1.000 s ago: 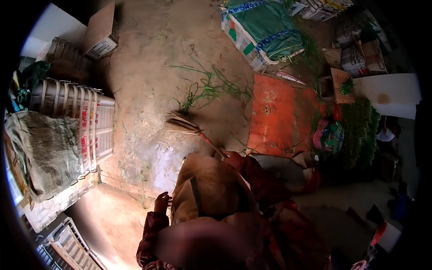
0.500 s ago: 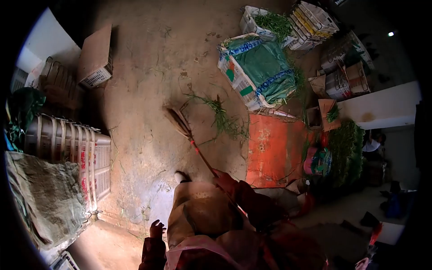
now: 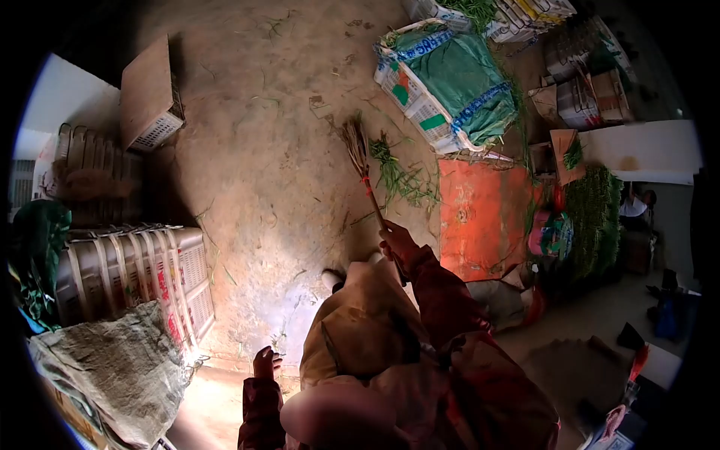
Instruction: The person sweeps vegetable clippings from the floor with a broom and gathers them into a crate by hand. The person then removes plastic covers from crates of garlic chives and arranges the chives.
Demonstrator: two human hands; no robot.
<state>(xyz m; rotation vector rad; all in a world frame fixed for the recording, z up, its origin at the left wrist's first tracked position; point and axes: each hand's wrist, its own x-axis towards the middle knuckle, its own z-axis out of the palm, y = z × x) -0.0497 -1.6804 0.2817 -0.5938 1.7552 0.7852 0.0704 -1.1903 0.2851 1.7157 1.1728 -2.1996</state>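
My right hand (image 3: 397,244) is wrapped round the handle of a straw broom (image 3: 357,150), which has a red binding below its bristles. The broom points away from me, its bristle end beside a small pile of cut green stalks (image 3: 397,172) on the floor. Low on the left, my left hand (image 3: 266,362) hangs with fingers apart and nothing in it. Whether the bristles press on the floor or hover just above it, I cannot tell.
To the right lies an orange board (image 3: 484,217). Behind it stands a crate with a green cover (image 3: 457,82). Stacked crates (image 3: 191,277) and a grey sack (image 3: 120,367) line the left side. A bundle of greens (image 3: 592,225) and a distant person (image 3: 636,208) are at right.
The broom's bristles have swung right toward the stalks, and my right hand has moved forward and right. The stalks look more gathered. The camera view has shifted; my left hand stays low.
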